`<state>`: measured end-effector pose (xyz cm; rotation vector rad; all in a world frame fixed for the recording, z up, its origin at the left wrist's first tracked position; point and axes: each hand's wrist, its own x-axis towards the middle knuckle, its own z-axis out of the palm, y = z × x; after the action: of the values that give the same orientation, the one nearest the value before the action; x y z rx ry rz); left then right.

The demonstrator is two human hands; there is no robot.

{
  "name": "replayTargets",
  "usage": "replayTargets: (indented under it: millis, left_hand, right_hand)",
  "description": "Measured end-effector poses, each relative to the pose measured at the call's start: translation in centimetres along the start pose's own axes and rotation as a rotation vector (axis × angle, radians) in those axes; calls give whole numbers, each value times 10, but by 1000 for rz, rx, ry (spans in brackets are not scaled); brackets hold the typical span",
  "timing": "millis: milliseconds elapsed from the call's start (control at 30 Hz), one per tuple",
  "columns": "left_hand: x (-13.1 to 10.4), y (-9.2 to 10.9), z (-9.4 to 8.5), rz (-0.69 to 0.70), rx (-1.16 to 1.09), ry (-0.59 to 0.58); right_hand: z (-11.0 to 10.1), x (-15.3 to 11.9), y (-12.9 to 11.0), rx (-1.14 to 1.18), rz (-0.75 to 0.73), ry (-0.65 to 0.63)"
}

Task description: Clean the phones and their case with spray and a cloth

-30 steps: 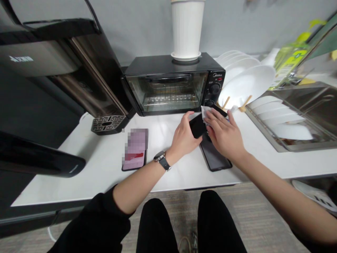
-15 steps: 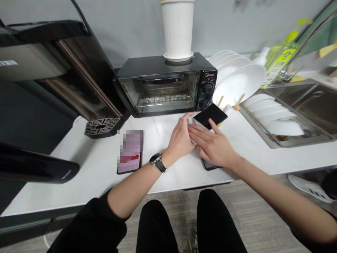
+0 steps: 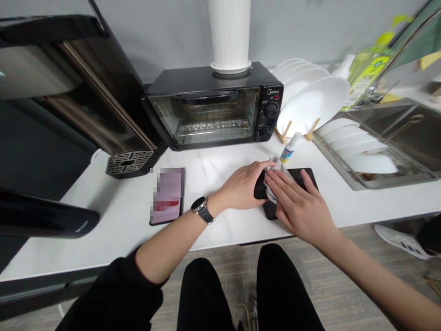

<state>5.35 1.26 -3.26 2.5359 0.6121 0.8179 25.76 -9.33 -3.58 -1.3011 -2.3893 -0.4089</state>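
My left hand [image 3: 241, 186] is closed on the left end of a black phone [image 3: 309, 178], holding it a little above the counter. With my right hand [image 3: 303, 211] I press a pale crumpled cloth [image 3: 271, 194] against the phone's upper face, fingers together over the cloth and thumb side hidden in part. Under the held phone, a second dark flat device [image 3: 270, 210] lies on the counter, mostly covered. Just beyond my hands stands a small white spray bottle [image 3: 288, 151] with a blue and yellow label.
Another phone [image 3: 168, 195] with a lit screen lies left on the white counter [image 3: 120, 230]. A black toaster oven [image 3: 213, 115] bears a white pot [image 3: 230, 37]. A drinks machine [image 3: 127, 163] stands left; racked plates [image 3: 313, 105] and a sink [image 3: 413, 128] are right.
The held phone has come nearer to me and to the right, along with both hands. My right hand has slid across it with the cloth. The spray bottle now shows more fully.
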Motion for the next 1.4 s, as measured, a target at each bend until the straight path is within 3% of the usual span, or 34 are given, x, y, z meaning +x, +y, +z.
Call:
replayTargets:
  millis: [133,200,400,467,567,667,767,867,933,1000,1067,1133,1267,1333,1400]
  left_hand:
    - [1,0,3,-24,2,-7]
    - [0,0,5,-18,-2,-19]
    - [-3,0,3,21,3,-115]
    - [-2,1,2,21,28,-110]
    - [0,5,1,-28,57,-29]
    - [2,6,0,-52,75,54]
    - [1,5,0,-47,103,58]
    - [-1,4,1,-2,126,5]
    - [-2,4,0,27,130,-2]
    - [-1,6,0,19,119,35]
    - [-1,7,0,-11,106,78]
    - [-1,7,0,-8,103,70]
    - [-3,6,-2,30,151,-8]
    - [-3,6,-2,42,140,20]
    - [-2,6,0,61,98,75]
  right_hand:
    - [-1,-16,5,-50,279,72]
    - [6,-15,-4,-41,323,80]
    - [21,14,-45,159,110,-30]
    - [14,14,-42,182,70,-50]
    - [1,0,-19,128,101,-32]
    - [-3,-15,-1,4,284,77]
    - [5,-14,-14,-35,408,125]
    - [13,-2,-40,57,241,50]
    - [12,5,-44,121,137,44]
    - [7,8,-35,122,162,67]
    - [4,8,-23,39,336,154]
    - [5,8,-20,-3,399,184]
    - [10,13,-36,130,108,53]
    - [7,15,-36,124,72,48]
    - [3,18,-26,62,136,82]
